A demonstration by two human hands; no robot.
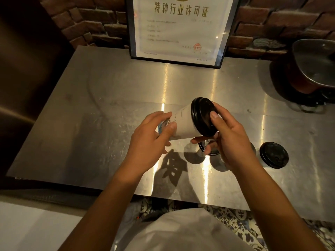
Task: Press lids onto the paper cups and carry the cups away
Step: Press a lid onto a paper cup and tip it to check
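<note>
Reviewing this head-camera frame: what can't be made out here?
- Second black-lidded cup on the steel counter: largely hidden behind the right hand.
- White paper cup held tilted: whether its black plastic lid is fully seated cannot be told; its base is covered by the left hand.
- Framed certificate: small print blurred, top cut off.
- Dark metal pot: cut off at the right edge.

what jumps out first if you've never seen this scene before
First, the white paper cup tipped on its side in mid-air over the middle of the steel counter, left hand around its base and right hand with its thumb on the black lid. Next, the framed certificate leaning against the brick wall behind. A second lidded cup stands on the counter to the right.
</note>
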